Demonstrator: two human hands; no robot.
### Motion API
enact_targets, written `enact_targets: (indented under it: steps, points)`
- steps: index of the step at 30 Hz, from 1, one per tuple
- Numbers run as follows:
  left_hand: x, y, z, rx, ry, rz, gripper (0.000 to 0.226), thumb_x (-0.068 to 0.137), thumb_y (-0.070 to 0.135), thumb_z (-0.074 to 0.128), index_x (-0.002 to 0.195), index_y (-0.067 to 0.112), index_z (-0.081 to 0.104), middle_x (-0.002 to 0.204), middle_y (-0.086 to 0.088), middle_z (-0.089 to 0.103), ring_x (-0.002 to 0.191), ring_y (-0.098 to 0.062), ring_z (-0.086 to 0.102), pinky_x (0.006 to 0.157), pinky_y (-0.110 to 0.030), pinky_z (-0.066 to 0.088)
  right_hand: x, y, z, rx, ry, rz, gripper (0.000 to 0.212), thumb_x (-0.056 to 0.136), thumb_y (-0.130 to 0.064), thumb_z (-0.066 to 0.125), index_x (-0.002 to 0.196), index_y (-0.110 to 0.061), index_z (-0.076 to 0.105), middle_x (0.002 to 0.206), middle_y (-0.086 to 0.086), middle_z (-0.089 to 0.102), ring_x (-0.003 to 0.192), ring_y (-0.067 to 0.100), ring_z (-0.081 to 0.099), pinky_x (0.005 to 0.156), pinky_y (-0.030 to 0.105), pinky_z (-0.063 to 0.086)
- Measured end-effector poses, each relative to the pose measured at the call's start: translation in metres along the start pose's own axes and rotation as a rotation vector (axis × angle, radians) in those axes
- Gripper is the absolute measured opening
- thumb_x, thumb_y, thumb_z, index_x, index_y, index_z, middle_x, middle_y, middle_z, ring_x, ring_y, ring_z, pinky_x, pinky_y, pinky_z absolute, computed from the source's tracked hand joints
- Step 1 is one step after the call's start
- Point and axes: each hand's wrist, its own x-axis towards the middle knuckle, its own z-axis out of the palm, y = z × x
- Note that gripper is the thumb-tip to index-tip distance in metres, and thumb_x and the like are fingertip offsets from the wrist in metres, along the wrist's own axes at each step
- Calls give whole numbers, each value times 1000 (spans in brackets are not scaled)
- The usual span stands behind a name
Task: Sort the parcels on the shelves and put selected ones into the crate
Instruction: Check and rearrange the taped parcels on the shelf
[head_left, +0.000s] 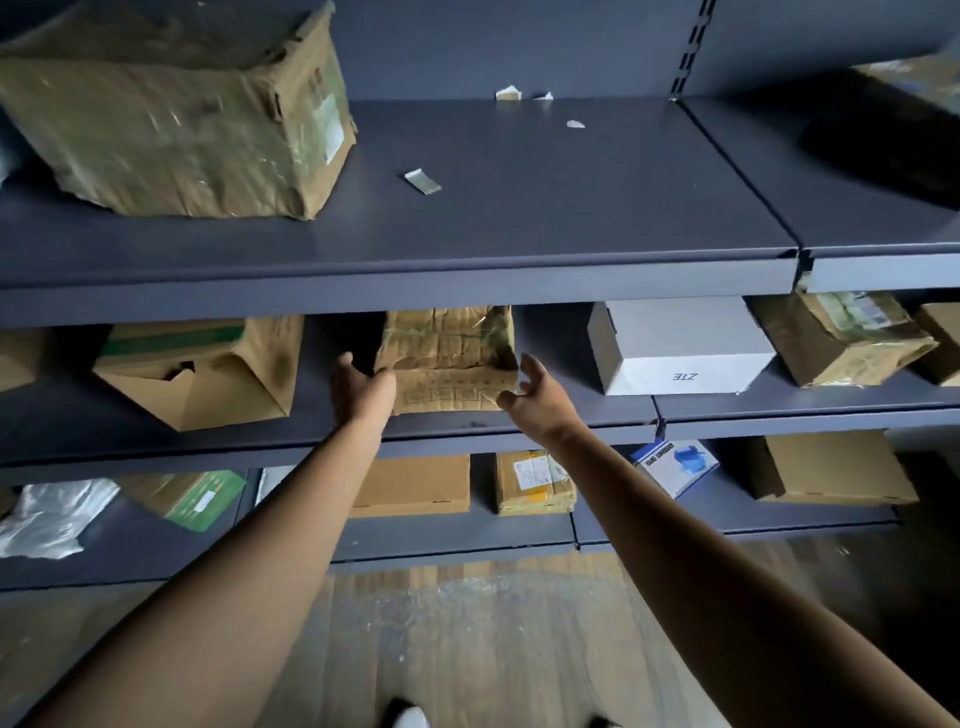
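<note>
Taped parcel (449, 358) sat on the middle shelf (566, 374). Left hand (363, 387) lay against its left corner, fingers extended; right hand (535, 395) hovered beside its right corner, fingers loosely spread, gripping nothing.

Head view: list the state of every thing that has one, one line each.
Taped parcel: resting on middle shelf, between both hands.
Left hand: open, at parcel's left edge.
Right hand: open, fingers loosely curled, at its right edge.
Brown carton: flap open.
White box: closed.
Large box: crumpled, closed.
</note>
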Motion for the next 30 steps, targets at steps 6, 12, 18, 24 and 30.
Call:
enact_targets:
  steps: [6,12,18,24,30]
  points:
    - [23,-8,-21,-55,-370,-45,19,82,28,57,101,24,54,119,-8,58,112,-27,54,102,-44,45,5,-17,27,200,142,53,34,93,-11,62,126,-5,56,113,7,64,102,19,61,77,21,45]
    - [2,4,-49,-81,-379,-4,49,93,51,52,132,22,42,127,-2,44,118,-23,46,104,-43,40,-8,-30,18,286,277,145,23,97,-30,56,108,-10,54,101,9,60,77,11,54,60,24,41]
    - [-40,18,-66,-69,-341,17,64,95,55,46,146,20,31,149,-7,36,133,-27,38,97,-35,34,-42,-36,15,416,258,190,48,96,-49,51,119,-8,49,104,9,57,100,24,57,90,50,50]
    - [-77,17,-82,-57,-238,22,48,98,46,40,135,15,43,137,-13,45,121,-29,45,94,-40,37,-80,-30,-1,590,53,333,72,87,-72,42,135,-19,43,146,11,41,134,36,39,90,58,45]
    - [-124,28,-86,-134,-115,101,23,101,34,39,105,13,48,102,-7,46,92,-20,43,75,-31,31,-118,-34,-25,494,-102,344,104,53,-94,52,137,-33,38,147,14,40,120,42,51,65,50,55]
